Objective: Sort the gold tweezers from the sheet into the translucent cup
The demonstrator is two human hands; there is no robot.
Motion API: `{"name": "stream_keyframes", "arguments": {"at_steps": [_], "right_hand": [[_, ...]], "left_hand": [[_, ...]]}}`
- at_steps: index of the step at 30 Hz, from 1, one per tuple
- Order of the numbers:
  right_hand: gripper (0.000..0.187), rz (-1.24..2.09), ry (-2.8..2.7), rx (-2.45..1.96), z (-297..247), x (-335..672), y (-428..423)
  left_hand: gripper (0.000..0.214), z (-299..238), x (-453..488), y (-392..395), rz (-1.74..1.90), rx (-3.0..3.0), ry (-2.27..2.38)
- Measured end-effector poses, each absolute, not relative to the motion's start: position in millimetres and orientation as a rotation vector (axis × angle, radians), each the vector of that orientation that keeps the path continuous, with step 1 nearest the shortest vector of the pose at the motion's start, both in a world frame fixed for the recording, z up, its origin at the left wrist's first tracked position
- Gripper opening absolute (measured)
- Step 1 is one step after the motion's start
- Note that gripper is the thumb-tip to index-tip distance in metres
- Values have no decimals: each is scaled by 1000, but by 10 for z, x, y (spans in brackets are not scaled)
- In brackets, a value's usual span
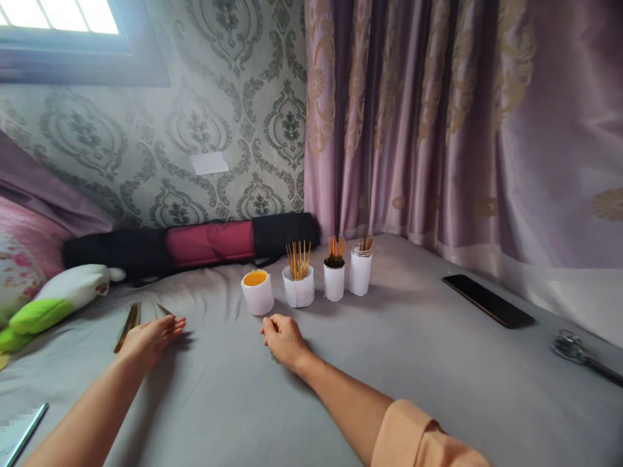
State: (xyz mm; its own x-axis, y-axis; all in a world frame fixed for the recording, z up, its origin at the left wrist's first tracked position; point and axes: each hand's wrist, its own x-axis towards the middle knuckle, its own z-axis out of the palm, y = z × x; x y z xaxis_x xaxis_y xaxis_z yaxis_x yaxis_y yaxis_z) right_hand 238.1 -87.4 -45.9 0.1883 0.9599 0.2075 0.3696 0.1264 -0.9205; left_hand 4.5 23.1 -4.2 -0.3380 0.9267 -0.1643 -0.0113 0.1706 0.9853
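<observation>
My left hand [153, 337] is low over the grey sheet with its fingers stretched out. Beside it lie thin brown sticks [129, 323], partly covered by the hand. One more stick [165, 310] shows just beyond its fingers. My right hand [285, 337] is closed, its fingers curled under, just in front of a white-wrapped cup [259, 297] with an orange inside. What those fingers hold, if anything, is hidden. To the right stand a white holder [299, 292] with yellowish sticks, a white can [334, 282] with orange-tipped sticks and a white-wrapped jar [360, 272] with brown sticks.
A black and red long bag [209, 243] lies along the wall. A green and white plush toy [63, 301] rests at the left. On the right are a black phone [488, 300] and a dark-handled metal object [579, 350]. Near the lower left is a shiny edged object [29, 431].
</observation>
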Motion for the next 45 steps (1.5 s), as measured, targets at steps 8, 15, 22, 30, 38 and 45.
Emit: {"name": "stream_keyframes", "arguments": {"at_steps": [8, 15, 22, 30, 38, 45], "right_hand": [[35, 751, -1355, -1425, -453, 2381, -882], [35, 770, -1339, -1410, -461, 2381, -875], [36, 794, -1328, -1379, -470, 2383, -869], [37, 789, -1324, -1373, -472, 2387, -867], [37, 822, -1307, -1361, -476, 2386, -860], [37, 871, -1284, -1319, -424, 2378, -893]], "left_hand": [[16, -128, 190, 102, 1315, 573, 1256], [17, -158, 282, -68, 1337, 603, 1126], [18, -177, 389, -248, 1280, 713, 1028], [13, -109, 594, -493, 1244, 733, 971], [16, -132, 738, -688, 1219, 757, 929], [20, -167, 817, -846, 1173, 838, 900]]}}
